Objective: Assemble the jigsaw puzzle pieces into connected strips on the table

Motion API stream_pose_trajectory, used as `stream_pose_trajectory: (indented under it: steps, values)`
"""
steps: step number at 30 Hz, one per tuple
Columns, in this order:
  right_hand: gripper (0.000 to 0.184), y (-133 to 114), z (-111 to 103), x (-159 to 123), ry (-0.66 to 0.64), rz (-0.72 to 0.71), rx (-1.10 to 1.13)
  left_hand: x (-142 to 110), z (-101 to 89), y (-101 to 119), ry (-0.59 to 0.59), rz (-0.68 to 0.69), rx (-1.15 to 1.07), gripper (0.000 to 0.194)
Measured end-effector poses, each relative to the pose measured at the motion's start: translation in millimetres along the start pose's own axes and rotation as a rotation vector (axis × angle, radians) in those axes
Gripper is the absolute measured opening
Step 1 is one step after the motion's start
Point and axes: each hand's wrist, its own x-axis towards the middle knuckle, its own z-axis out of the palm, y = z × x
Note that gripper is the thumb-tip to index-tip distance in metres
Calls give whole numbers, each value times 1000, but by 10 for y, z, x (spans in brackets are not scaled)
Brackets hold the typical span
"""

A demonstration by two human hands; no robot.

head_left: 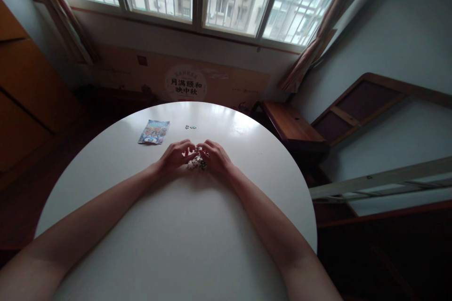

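Note:
A loose pile of tiny dark and light pieces (pixel 197 164), which look like small jigsaw pieces, lies on the white round table. My left hand (pixel 179 154) is just left of the pile, its fingers bent and the thumb reaching towards the other hand. Over the pile's right side, my right hand (pixel 213 154) has its fingers curled, with a few small pieces at the fingertips. The fingertips of both hands almost meet above the pile. Whatever the left fingertips pinch is too small to make out. A few more pieces (pixel 190 127) sit apart, beyond the hands.
A colourful printed sheet or packet (pixel 154 131) lies flat at the back left of the white table (pixel 169 244). Behind the table are a printed banner (pixel 229 68) and barred windows. A wooden stand (pixel 293 122) is close to the table's right edge.

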Motion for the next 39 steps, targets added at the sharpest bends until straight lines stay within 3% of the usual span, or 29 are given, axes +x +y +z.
stream_pose_trajectory:
  steps: [28, 39]
  values:
    - [20, -5, -11, 2, 2, 3, 6, -15, 20, -15, 19, 22, -1, 15]
    - [19, 23, 7, -5, 14, -2, 0, -5, 20, -17, 71, -49, -41, 15]
